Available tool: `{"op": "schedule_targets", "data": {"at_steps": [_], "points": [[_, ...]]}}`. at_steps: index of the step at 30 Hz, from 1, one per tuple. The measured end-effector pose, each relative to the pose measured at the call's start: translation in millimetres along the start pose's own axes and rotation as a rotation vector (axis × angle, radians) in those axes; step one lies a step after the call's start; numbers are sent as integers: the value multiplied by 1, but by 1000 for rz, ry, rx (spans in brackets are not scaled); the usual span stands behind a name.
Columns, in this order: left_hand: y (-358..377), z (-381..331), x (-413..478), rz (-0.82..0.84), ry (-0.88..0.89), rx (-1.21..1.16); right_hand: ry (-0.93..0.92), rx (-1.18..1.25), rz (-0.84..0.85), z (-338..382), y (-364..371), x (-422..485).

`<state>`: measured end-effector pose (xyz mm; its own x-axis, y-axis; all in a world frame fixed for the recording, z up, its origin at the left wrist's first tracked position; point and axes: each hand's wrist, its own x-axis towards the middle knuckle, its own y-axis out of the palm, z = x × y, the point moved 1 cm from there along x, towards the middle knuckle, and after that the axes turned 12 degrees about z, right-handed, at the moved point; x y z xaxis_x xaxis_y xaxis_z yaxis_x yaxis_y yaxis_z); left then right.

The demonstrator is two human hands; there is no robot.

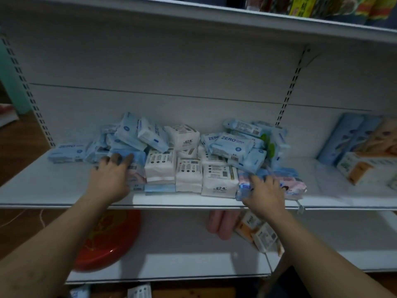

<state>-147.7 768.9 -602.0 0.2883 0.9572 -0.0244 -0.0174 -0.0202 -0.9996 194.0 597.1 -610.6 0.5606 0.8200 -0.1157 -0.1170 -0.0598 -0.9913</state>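
1. the work in hand looks like tidying a loose heap of tissue packs on a white shop shelf (53,186); both hands are at the heap's front corners.
2. the left hand (109,179) reaches in at the left end, its fingers (129,159) stretched fairly straight and released, the tips resting on a blue pack (139,155). the pack lies just ahead of the fingertips, a little to their right, and touches the white packs (189,175) on its right.
3. the right hand (266,192) is at the right end by the shelf's front edge. its fingers curl over a pink-and-blue pack (243,186) and seem to grasp it, though blur softens the detail.
4. that pack's long axis seems to run along the shelf front, across the fingers. the right hand is plainly the nearer one, so lifting or sliding it should fall to that hand.
5. the white packs stand in a rough row between the two hands; zero packs (234,145) lie tumbled behind and above them, tilted at odd angles and likely to slide if the front row shifts.
6. the lower shelf (171,265) holds a red round tray (107,244) and orange-and-white packs (257,231).
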Motion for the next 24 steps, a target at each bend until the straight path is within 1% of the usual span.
{"op": "schedule_targets", "data": {"at_steps": [3, 8, 12, 15, 18, 24], "points": [[-4, -1, 9, 15, 18, 66, -36, -88, 37, 3, 3, 10], [-1, 2, 24, 103, 65, -85, -106, -206, 135, 5, -4, 32], [-9, -3, 33, 91, 62, 14, -129, -324, 231, -3, -13, 50], [-18, -6, 37, 94, 64, 61, -144, -368, 265, -6, -19, 58], [-19, -10, 33, 78, 76, 50, -141, -401, 259, -8, -20, 61], [-19, 0, 20, 75, 84, -35, -168, -401, 129, -1, -18, 53]]}}
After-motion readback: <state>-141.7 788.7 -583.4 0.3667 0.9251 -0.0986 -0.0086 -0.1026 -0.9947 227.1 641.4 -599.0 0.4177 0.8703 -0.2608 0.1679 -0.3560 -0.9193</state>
